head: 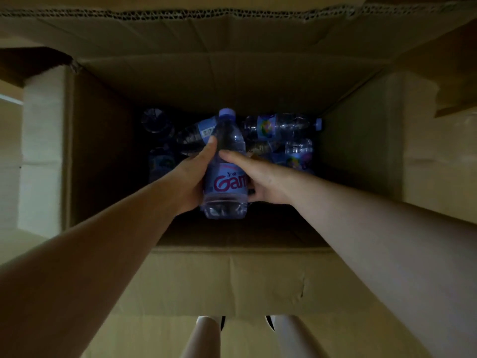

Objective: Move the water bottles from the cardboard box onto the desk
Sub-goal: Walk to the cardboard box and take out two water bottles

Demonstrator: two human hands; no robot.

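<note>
Right now both your hands are down inside the large open brown cardboard box (pixel 232 81), wrapped around one clear plastic water bottle with a pale blue label and lavender cap (pixel 225 174). Your left hand (pixel 191 182) grips its left side, thumb laid up along the shoulder; your right hand (pixel 260 179) grips the right side, thumb across the front just above the label, the other fingers curled behind and out of sight. The bottle's long axis runs away from you — cap pointing toward the far wall of the box, base toward you — and it sits above the bottles lying on the box floor.

Those other clear bottles (pixel 281 126) lie on their sides in deep shadow; the one at the far right points its cap to the right. How many there are is hard to make out — the dark swallows the left corner. The label's red lettering is partly covered by your right hand.
</note>
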